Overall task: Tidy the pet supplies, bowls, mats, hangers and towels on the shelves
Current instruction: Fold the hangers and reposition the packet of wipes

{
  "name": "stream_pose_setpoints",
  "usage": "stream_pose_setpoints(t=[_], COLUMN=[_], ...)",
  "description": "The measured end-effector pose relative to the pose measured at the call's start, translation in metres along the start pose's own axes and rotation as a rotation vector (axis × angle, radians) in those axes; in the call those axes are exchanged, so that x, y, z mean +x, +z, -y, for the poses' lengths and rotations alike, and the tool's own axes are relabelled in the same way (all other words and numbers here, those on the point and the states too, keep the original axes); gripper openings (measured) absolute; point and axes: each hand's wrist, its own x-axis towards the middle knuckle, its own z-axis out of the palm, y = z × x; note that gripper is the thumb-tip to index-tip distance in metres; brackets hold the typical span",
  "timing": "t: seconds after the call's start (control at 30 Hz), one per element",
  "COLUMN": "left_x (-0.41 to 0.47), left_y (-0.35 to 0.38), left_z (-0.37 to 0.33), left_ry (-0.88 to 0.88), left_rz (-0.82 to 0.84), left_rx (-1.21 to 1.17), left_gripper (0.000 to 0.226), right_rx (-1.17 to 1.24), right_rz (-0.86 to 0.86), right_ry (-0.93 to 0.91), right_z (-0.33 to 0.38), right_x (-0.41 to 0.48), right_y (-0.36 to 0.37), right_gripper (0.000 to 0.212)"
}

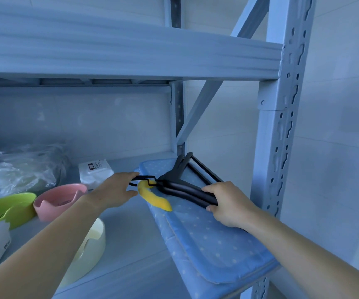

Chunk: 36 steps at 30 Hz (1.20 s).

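Both forearms reach forward over the shelf (131,244). The right hand (226,203), knuckles up, has its fingers curled tight round the near arms of the black hangers (180,188). This bundle lies on the blue mat (213,240) at the shelf's right edge. The left hand (114,190) pinches the bundle's wire hooks between curled fingers and thumb. A yellow hanger (155,199) pokes out just below them onto the mat. A pink bowl (55,203) sits left of the left wrist.

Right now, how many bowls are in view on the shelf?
3: green bowl at far left, pink bowl just right of it, cream bowl nearer, partly behind the left forearm. Others may be out of frame.
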Motion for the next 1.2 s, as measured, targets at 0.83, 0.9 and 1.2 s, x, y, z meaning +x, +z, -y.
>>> stream_pose_setpoints(t=[0.83, 0.9, 1.2], left_x=[0.019, 0.02, 0.028], left_y=[-0.002, -0.006, -0.024], left_z=[-0.01, -0.009, 0.003], left_ry=[0.284, 0.309, 0.396], left_rz=[-0.053, -0.072, -0.269], left_rx=[0.312, 0.359, 0.386], left_gripper=[0.036, 0.032, 0.036], right_rx=[-0.143, -0.141, 0.007], right_rz=[-0.027, -0.019, -0.066], right_ry=[-0.053, -0.05, -0.02], right_z=[-0.038, -0.04, -0.036], right_x=[0.011, 0.012, 0.022], right_y=[-0.006, -0.006, -0.005], right_gripper=[0.016, 0.023, 0.03])
